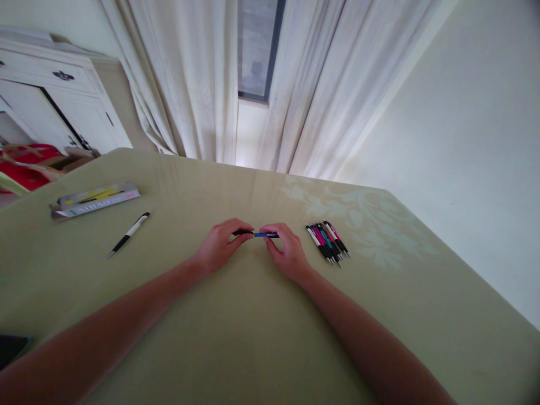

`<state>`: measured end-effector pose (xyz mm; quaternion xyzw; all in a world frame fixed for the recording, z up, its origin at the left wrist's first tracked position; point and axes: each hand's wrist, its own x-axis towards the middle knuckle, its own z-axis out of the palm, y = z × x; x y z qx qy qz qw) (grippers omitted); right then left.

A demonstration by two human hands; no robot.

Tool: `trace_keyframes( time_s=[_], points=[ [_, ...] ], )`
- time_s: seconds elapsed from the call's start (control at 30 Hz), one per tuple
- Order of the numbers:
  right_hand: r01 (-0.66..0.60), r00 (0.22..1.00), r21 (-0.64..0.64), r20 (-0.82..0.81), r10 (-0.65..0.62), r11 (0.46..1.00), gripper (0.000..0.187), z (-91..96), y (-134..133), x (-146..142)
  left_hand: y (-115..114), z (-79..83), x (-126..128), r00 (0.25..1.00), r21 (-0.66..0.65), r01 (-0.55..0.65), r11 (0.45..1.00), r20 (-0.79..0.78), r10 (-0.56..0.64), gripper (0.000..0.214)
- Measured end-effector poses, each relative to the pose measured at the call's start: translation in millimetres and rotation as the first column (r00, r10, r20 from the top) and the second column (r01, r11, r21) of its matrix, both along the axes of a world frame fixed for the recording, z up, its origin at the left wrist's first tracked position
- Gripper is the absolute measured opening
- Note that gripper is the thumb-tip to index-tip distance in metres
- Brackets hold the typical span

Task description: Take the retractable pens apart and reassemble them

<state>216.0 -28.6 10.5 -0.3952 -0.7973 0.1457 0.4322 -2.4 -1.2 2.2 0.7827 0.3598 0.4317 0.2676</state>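
Between my two hands a blue and black pen (259,235) lies level, just over the table. My left hand (221,244) pinches its black end with thumb and fingers. The other end is gripped by my right hand (289,251), also in a pinch. Whether the pen is in one piece or two I cannot tell. To the right of my right hand, several pens (327,242) with white, pink, teal and black barrels lie side by side in a bundle. A single white and black pen (129,234) rests apart, left of my left hand.
A long, narrow pen box (97,199) lies at the table's left. The pale green table (236,337) has a leaf pattern at right. A dark object (12,349) sits at the left edge. Behind are curtains (189,84), a white cabinet (76,101) and red items (29,166).
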Motion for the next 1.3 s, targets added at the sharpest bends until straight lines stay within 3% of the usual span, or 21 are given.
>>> trace_keyframes(
  time_s=[0.2,0.6,0.8,0.9,1.07,1.3],
  points=[
    [-0.012,1.0,0.003,-0.021,0.012,1.0,0.017,-2.5,1.1,0.2,1.8,-0.5,-1.2,0.999,0.09,0.022,0.996,-0.037,-0.019,0.017],
    [-0.033,0.999,-0.26,-0.032,0.025,0.965,0.022,-1.2,-3.4,-0.4,-6.0,5.6,0.0,0.993,0.24,0.105,0.965,-0.075,-0.09,0.013],
    [0.01,1.0,-0.183,-0.006,-0.011,0.983,0.023,-1.4,-2.2,-0.9,-6.0,4.9,1.0,0.999,0.024,0.041,0.999,-0.012,-0.041,0.032],
    [0.049,0.998,-0.174,-0.02,-0.053,0.983,0.023,-2.3,-0.8,-0.7,-1.1,2.9,-0.6,1.0,-0.105,-0.012,0.994,0.019,0.014,0.029],
    [0.103,0.994,-0.186,-0.028,-0.11,0.977,0.023,-1.9,0.8,-0.7,3.9,1.6,-0.7,0.998,-0.111,-0.031,0.993,0.059,0.038,0.03],
    [0.125,0.99,-0.152,-0.038,-0.133,0.98,0.022,-2.1,1.5,-1.3,7.0,0.2,-2.8,0.993,-0.26,-0.014,0.966,0.113,0.045,0.032]
  ],
)
